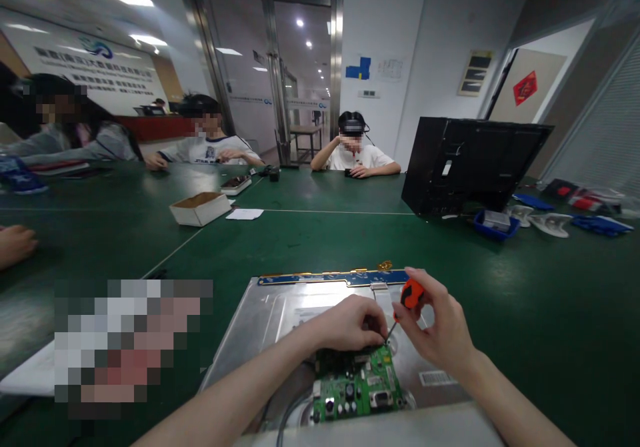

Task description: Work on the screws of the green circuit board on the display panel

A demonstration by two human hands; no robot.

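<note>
In my right hand (445, 330) is a screwdriver (412, 293) with an orange and black handle, gripped between thumb and fingers. Its thin shaft slants down to the upper right corner of a green circuit board (357, 383). My left hand (353, 323) is closed at that same corner, fingertips pinched beside the screwdriver tip; anything between them is too small to make out. Under the board lies a silver metal display panel (280, 307), with a blue circuit strip (320, 278) along its far edge and a white ribbon cable (383, 295) leading from it.
A black monitor (465, 167) stands at the right, near a blue tray (496, 225). An open white box (200, 209) and a paper slip (245, 214) lie farther left on the green table (320, 233). Several people sit around it; another person's hand (17, 245) rests at the left edge.
</note>
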